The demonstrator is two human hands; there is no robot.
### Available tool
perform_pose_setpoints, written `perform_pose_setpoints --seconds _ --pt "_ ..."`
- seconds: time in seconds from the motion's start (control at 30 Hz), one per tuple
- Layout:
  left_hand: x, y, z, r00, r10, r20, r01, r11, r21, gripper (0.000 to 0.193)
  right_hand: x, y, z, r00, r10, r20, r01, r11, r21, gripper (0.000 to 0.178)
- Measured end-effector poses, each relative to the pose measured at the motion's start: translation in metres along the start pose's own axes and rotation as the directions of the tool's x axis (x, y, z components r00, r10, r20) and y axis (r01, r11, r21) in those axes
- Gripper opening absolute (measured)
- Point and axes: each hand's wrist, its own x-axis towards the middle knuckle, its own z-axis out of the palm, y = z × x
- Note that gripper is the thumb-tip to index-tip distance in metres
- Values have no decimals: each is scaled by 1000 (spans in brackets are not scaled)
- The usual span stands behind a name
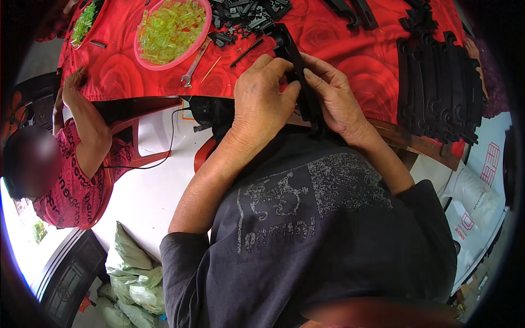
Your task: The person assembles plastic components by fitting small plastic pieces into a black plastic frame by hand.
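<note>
Between my hands is a long black plastic part (299, 68), slanting from the table edge down toward my shirt. My left hand (263, 94) is closed at its left side, with thumb and fingertips pinched against it; whether a small piece sits between them is hidden. On the other side my right hand (334, 94) grips the same part, thumb on its edge and fingers behind. Just beyond lies a heap of small black plastic pieces (246, 15), with a thin black strip (246, 53) close to my left knuckles.
A pink basin (206, 33) of yellow-green clear tubes and a wrench (196, 63) lie on the red tablecloth (361, 71). Long black parts (437, 87) are stacked at the right. Another person (76, 164) sits at the left; sacks (134, 273) stand on the floor.
</note>
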Motion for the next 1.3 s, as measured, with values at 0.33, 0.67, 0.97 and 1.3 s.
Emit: perform_pose_setpoints --seconds 0.33,0.67,0.97,1.3 --pt "7 -2 -7 999 -9 36 12 998 -64 13 -3 -1 -2 997 70 22 -71 995 66 39" --pt "5 2 -9 997 58 57 -58 998 -4 15 -10 -4 -1 998 64 8 -64 997 38 37" --pt "4 17 -14 989 26 145 -20 999 -43 13 -20 -5 -8 996 65 56 -67 997 33 39" --pt "-1 26 -9 982 6 190 14 995 -102 16 -28 -11 -6 998 43 53 -41 998 -37 40"
